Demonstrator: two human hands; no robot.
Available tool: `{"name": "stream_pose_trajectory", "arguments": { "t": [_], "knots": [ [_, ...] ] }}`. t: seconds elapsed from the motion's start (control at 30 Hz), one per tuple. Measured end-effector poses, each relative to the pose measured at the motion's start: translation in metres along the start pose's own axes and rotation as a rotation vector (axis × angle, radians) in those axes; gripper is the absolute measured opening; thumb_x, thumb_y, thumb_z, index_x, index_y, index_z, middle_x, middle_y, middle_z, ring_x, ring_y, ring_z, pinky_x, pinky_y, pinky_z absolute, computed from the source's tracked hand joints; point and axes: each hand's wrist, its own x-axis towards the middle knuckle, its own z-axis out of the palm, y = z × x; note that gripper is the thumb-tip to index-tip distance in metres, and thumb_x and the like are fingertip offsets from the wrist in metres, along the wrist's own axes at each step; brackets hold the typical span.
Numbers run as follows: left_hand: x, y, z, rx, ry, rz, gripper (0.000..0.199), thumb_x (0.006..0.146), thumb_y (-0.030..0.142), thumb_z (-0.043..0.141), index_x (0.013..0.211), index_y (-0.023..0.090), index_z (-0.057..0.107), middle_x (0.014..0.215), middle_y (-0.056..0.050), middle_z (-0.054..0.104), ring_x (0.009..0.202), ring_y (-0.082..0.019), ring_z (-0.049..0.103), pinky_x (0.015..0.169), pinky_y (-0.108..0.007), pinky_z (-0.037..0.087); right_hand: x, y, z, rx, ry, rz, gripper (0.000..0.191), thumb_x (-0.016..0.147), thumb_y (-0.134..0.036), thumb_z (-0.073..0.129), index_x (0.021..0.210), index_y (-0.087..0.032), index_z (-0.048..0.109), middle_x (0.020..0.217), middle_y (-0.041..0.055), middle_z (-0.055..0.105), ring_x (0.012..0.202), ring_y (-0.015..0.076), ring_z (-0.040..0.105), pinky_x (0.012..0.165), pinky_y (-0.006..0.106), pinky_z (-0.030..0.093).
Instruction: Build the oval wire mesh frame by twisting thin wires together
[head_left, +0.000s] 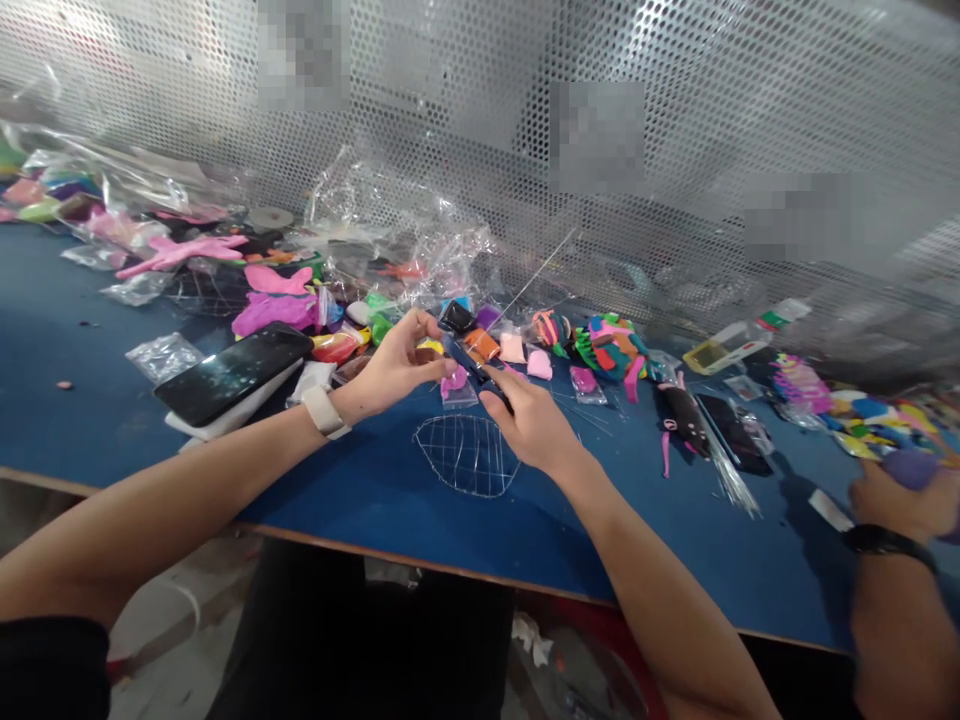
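Note:
My left hand [401,362] is closed in a pinch, its fingertips by the low end of a thin metal wire [536,272] that slants up to the right. My right hand [536,415] is closed around a dark blue tool that looks like pliers [463,354]; its head reaches the left fingertips, and the fingers hide part of it. Below both hands, a leaf-shaped wire mesh frame [466,458] lies flat on the blue table [360,500]. A small bag of pink clay [454,386] is just under the left fingertips.
A phone [236,372] lies left of my left forearm. Clay packets and crumpled clear plastic [390,225] line the back, before a perforated metal panel [465,90]. A colourful clay piece [613,348] and a bundle of wires [731,482] lie rightward. Another person's hand [896,500] holds purple material at far right.

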Motion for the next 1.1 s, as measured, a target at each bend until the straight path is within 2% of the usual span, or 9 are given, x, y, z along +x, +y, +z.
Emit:
{"name": "stream_pose_trajectory", "arguments": {
  "t": [0.1,0.17,0.23,0.37,0.5,0.63,0.83,1.03,1.1],
  "knots": [
    [0.001,0.01,-0.003,0.066,-0.133,0.029,0.048,0.082,0.026,0.097,0.117,0.023,0.064,0.137,-0.008,0.073,0.081,-0.011,0.078,0.078,-0.026,0.069,0.0,0.004,0.001,-0.003,-0.013,-0.029,0.066,0.119,-0.063,0.037,0.159,-0.019,0.065,0.148,0.0177,0.078,0.13,0.0353,0.079,0.107,0.059,0.068],
    [0.001,0.016,-0.005,0.123,-0.242,0.008,0.033,0.089,0.028,0.091,0.114,0.02,0.072,0.135,-0.011,0.077,0.079,-0.013,0.08,0.077,-0.028,0.07,0.0,0.006,0.003,-0.02,-0.024,-0.051,0.066,0.119,-0.063,0.037,0.159,-0.02,0.064,0.148,0.018,0.078,0.13,0.0354,0.079,0.107,0.059,0.068],
    [0.001,0.02,-0.006,0.165,-0.283,-0.015,0.023,0.092,0.027,0.088,0.11,0.017,0.077,0.123,-0.011,0.082,0.075,-0.013,0.08,0.075,-0.028,0.07,0.0,0.008,0.003,-0.045,-0.039,-0.065,0.067,0.119,-0.064,0.037,0.161,-0.019,0.063,0.148,0.0185,0.078,0.129,0.0358,0.079,0.105,0.058,0.068],
    [0.001,0.02,-0.008,0.175,-0.289,-0.044,0.024,0.091,0.024,0.088,0.113,0.016,0.081,0.114,-0.01,0.085,0.071,-0.013,0.08,0.073,-0.026,0.069,0.001,0.006,0.001,-0.1,-0.083,-0.062,0.068,0.119,-0.062,0.034,0.163,-0.018,0.061,0.142,0.0199,0.08,0.119,0.0367,0.082,0.096,0.057,0.07],
    [0.001,0.016,-0.009,0.177,-0.257,-0.055,0.027,0.091,0.027,0.09,0.115,0.016,0.081,0.105,-0.01,0.086,0.074,-0.015,0.083,0.072,-0.025,0.068,0.001,0.0,-0.004,-0.135,-0.115,-0.04,0.062,0.121,-0.056,0.032,0.167,-0.023,0.055,0.14,0.0178,0.079,0.11,0.035,0.083,0.086,0.053,0.071],
    [0.0,0.013,-0.009,0.164,-0.243,-0.051,0.028,0.089,0.027,0.092,0.113,0.017,0.081,0.115,-0.011,0.086,0.076,-0.015,0.083,0.076,-0.028,0.071,0.001,-0.001,-0.006,-0.178,-0.093,-0.032,0.059,0.121,-0.053,0.033,0.168,-0.024,0.055,0.135,0.017,0.079,0.108,0.0347,0.082,0.081,0.051,0.07],
    [0.0,0.012,-0.008,0.156,-0.269,-0.031,0.025,0.09,0.023,0.089,0.114,0.017,0.082,0.118,-0.011,0.085,0.078,-0.015,0.084,0.077,-0.028,0.072,0.0,0.001,-0.005,-0.179,-0.078,-0.024,0.061,0.12,-0.056,0.032,0.162,-0.023,0.061,0.142,0.0171,0.079,0.119,0.0369,0.081,0.091,0.056,0.071],
    [-0.001,0.011,-0.007,0.168,-0.274,-0.058,0.029,0.09,0.023,0.091,0.116,0.016,0.082,0.11,-0.01,0.087,0.077,-0.015,0.084,0.076,-0.026,0.072,0.001,-0.003,-0.006,-0.138,-0.103,0.008,0.067,0.12,-0.062,0.029,0.167,-0.022,0.055,0.152,0.0195,0.075,0.125,0.0401,0.081,0.095,0.061,0.069],
    [-0.001,0.01,-0.006,0.157,-0.283,-0.062,0.028,0.09,0.022,0.09,0.115,0.016,0.082,0.112,-0.01,0.087,0.076,-0.015,0.085,0.075,-0.026,0.072,0.001,-0.005,-0.005,-0.131,-0.104,0.032,0.07,0.119,-0.065,0.028,0.163,-0.021,0.058,0.152,0.0191,0.075,0.125,0.0398,0.08,0.097,0.06,0.069]
  ]
}}
